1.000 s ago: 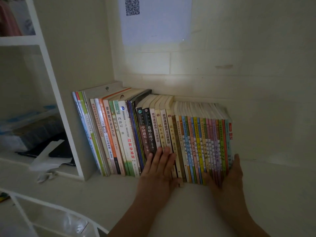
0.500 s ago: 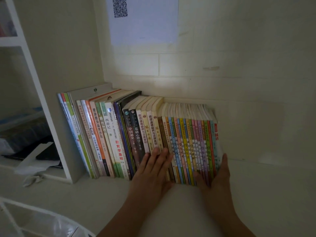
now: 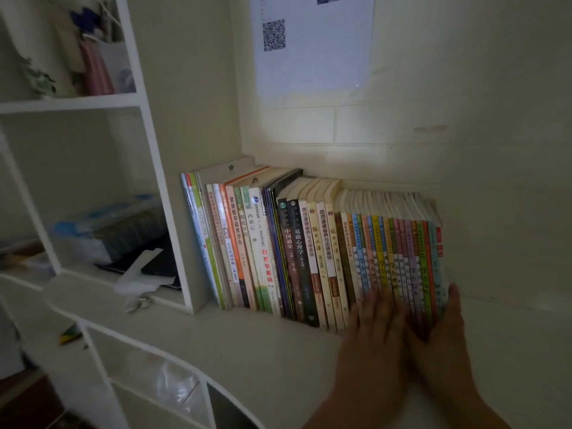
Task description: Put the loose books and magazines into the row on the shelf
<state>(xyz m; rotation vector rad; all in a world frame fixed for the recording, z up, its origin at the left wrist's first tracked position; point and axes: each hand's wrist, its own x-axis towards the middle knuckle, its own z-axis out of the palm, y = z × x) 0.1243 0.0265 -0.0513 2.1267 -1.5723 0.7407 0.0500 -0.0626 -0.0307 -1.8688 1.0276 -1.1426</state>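
Observation:
A long row of books [image 3: 303, 243] stands upright on the white shelf [image 3: 235, 339], leaning against the upright panel at its left end. Tall thin magazines are on the left, thicker books in the middle, several thin colourful volumes [image 3: 399, 252] on the right. My left hand [image 3: 374, 332] is blurred, fingers straight, flat against the lower spines of the colourful volumes. My right hand [image 3: 445, 342] is beside it, its thumb up against the right end of the row and its fingers at the base of the spines. Neither hand holds a book.
A white shelving unit [image 3: 148, 144] stands on the left; its compartment holds a clear storage box [image 3: 102, 230], dark flat items and crumpled paper [image 3: 139, 274]. A sheet with a QR code [image 3: 312, 41] hangs on the wall. Open shelf surface lies right of the row.
My left hand has slid right from the middle books onto the colourful volumes, next to my right hand. The camera has swung left and up, so the row sits further right.

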